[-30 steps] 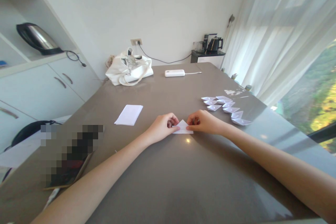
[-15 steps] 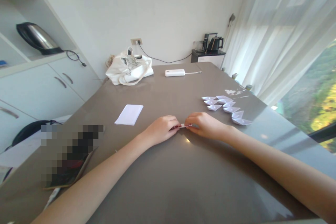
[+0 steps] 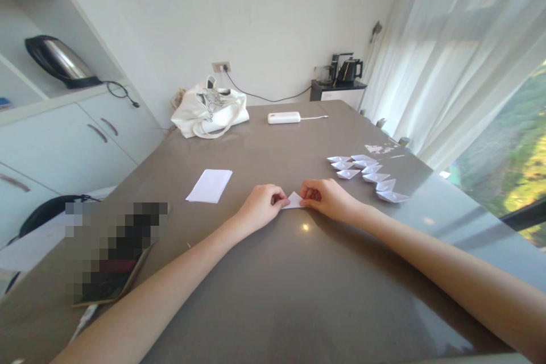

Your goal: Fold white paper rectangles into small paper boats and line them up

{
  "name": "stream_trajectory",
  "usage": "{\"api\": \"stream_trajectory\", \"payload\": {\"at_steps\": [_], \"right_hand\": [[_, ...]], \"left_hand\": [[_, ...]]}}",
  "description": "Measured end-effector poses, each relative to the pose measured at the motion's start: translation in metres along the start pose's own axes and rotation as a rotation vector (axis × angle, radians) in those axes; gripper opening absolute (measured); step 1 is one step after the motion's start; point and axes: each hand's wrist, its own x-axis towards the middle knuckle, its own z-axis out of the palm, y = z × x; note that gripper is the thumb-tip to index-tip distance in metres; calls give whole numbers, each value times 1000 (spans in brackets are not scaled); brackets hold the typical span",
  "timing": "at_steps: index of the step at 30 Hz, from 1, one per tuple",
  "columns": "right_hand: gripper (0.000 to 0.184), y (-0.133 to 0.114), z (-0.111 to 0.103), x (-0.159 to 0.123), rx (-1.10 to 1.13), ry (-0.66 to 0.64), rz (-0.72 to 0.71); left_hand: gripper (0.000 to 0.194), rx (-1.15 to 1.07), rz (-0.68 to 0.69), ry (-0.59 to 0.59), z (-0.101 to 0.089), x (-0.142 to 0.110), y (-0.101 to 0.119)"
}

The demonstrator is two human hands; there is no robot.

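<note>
Folded paper (image 3: 293, 202), 1 piece, grip of left hand (image 3: 263, 206) and right hand (image 3: 327, 199) pinching it, 1 white bag (image 3: 226, 116)

Folded paper (image 3: 293, 202), side corners hidden by left hand (image 3: 262, 206) and right hand (image 3: 327, 199); dark flat object (image 3: 111, 285) mostly pixelated, face unreadable; blue item (image 3: 4, 103) cut by left edge, unidentifiable; curtain (image 3: 426, 62) cut off at top, left forearm (image 3: 170, 290) at bottom.

a small white folded paper (image 3: 293, 201) — peaked on top, straight-edged below — at the table (image 3: 273, 284).
</note>
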Motion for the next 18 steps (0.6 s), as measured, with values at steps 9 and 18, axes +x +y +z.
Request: {"api": "stream_trajectory", "payload": {"at_steps": [9, 18], "right_hand": [[16, 3, -5, 3, -32, -37, 117], [16, -1, -12, -1, -50, -112, 31]], "left_hand": [[11, -15, -33, -13, -2, 1, -1], [13, -37, 139, -69, -7, -2, -1]]}}
